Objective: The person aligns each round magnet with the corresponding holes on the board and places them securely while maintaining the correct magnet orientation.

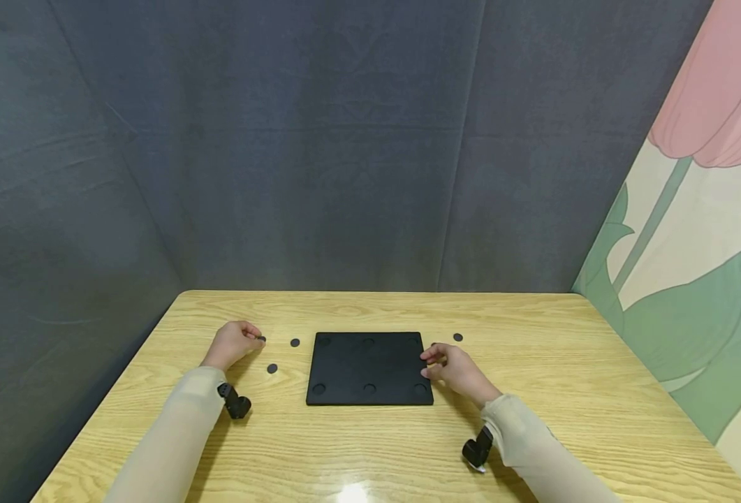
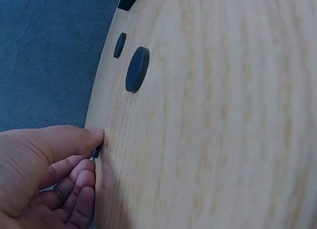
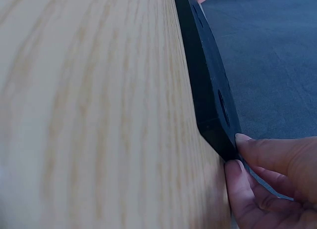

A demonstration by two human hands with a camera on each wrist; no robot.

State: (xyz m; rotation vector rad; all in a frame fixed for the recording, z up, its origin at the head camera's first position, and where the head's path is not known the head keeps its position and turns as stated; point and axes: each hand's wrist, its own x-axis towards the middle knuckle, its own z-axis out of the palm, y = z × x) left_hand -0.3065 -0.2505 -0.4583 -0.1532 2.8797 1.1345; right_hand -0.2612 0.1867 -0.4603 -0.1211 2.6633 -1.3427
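Near the table's left side, my left hand (image 1: 235,342) pinches a small black disc (image 1: 262,339) between thumb and fingers. In the left wrist view the disc's edge (image 2: 96,151) peeks out under the thumb. Two more black discs, one farther back (image 1: 295,342) and one nearer (image 1: 272,368), lie flat to its right. A black rectangular board (image 1: 367,363) with several shallow round recesses lies mid-table. My right hand (image 1: 455,370) holds the board's right edge with thumb and fingertips, close to its corner in the right wrist view.
Another black disc (image 1: 458,337) lies beyond the right hand. A small dark spot shows just behind the right fingers, mostly hidden. A grey curtain (image 1: 320,147) hangs behind the wooden table (image 1: 370,454); a flower-patterned panel (image 1: 691,279) stands at the right.
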